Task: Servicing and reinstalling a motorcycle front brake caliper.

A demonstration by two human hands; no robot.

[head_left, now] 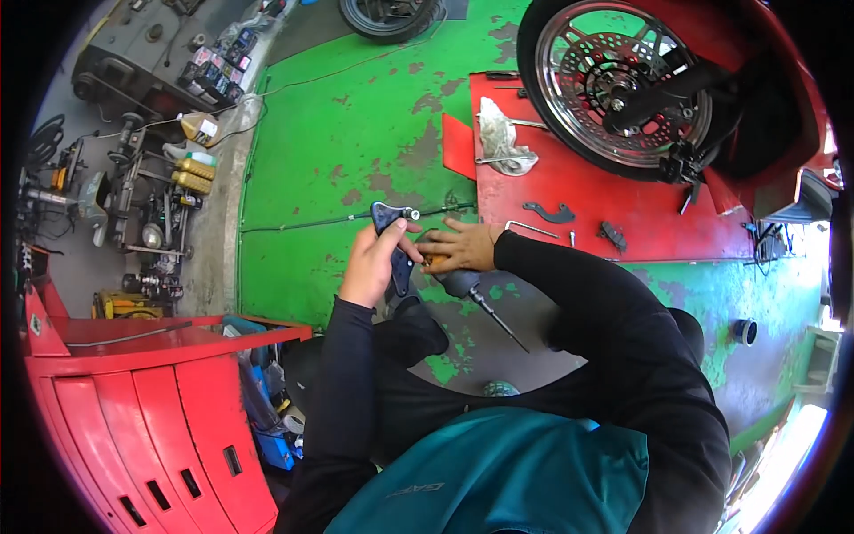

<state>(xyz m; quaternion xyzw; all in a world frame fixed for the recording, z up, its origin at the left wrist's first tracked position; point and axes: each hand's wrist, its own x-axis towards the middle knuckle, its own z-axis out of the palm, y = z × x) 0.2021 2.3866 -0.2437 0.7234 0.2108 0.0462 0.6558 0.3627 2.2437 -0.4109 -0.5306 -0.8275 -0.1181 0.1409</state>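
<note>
In my left hand is a black metal bracket, pinched near its upper end between thumb and fingers. A silver bushing or bolt end sticks out at the top of the bracket. My right hand, just right of it, lies over a dark tool with an orange part and a long thin shaft slanting down to the right. The hand covers much of this tool, so its exact kind cannot be made out. Right fingertips are close to the bracket; whether they touch it is unclear.
On the red platform are a motorcycle wheel with a brake disc, a rag, a dark curved lever-like part, a hex key and a brake pad. A red cabinet stands at lower left.
</note>
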